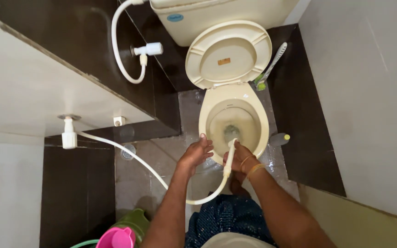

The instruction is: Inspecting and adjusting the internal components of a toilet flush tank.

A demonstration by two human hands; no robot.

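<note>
Both hands at the near rim of the cream toilet bowl [233,120]: right hand [240,158] closed round the white spray wand [229,156], nozzle aimed into the water; left hand [198,154] open, bracing on the rim's left edge, steadying.

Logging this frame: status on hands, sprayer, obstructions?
Right hand gripping white hand sprayer, nozzle aimed into toilet bowl. Left hand on bowl rim, open. Lid up; hose trails left, nothing blocking.
</note>
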